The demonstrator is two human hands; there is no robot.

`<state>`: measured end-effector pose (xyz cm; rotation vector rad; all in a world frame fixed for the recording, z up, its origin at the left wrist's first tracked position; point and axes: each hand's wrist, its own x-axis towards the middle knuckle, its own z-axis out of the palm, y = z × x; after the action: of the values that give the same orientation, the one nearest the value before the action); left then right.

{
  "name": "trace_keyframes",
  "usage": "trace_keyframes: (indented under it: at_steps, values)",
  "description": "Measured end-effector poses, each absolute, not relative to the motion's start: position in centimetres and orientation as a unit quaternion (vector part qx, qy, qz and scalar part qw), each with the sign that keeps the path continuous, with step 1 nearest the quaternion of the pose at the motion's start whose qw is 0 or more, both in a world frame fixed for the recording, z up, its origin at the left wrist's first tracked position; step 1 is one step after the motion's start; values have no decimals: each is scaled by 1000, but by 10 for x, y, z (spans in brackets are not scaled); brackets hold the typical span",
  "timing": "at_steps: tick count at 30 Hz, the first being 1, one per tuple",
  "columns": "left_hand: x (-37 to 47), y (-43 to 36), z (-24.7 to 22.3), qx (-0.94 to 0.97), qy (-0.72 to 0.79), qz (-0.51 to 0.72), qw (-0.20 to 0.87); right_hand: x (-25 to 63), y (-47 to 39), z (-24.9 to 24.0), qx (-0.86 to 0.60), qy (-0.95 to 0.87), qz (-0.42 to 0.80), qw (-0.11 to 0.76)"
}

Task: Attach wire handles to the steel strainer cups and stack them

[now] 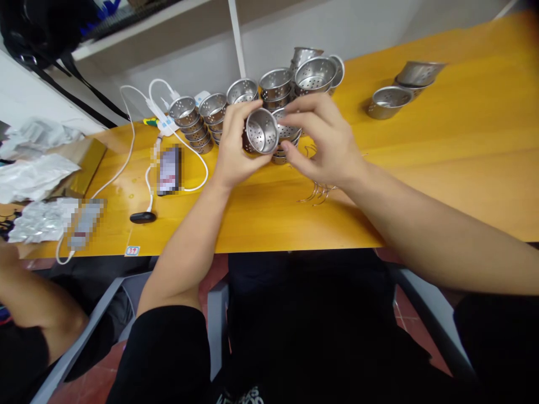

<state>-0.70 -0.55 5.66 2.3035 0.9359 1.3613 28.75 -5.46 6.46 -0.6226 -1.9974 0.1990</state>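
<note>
One yellow table is bearing perforated metal cups, mostly already in stacks, a smaller cluster sitting apart at right. The right hand, half open and seemingly empty, is hovering beside the tilted cup the left hand is gripping before those stacks; curved wires are lying loose nearby, apparently unused.

Head view, forward-down onto hands

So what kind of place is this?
Probably a workshop or shared workroom: perforated metal cups stand stacked on the yellow table, a numbered label marks its edge, and another person's arm shows on the left.
</note>
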Motion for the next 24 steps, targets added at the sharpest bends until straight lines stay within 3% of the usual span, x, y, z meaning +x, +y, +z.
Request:
trace_keyframes:
  at_steps: [9,24]
  values:
    - [4,-15,62,819,309,450,175,272,-62,57,-218,-879,91,413]
    - [6,-12,71,821,314,441,183,287,-61,66,-293,-841,100,443]
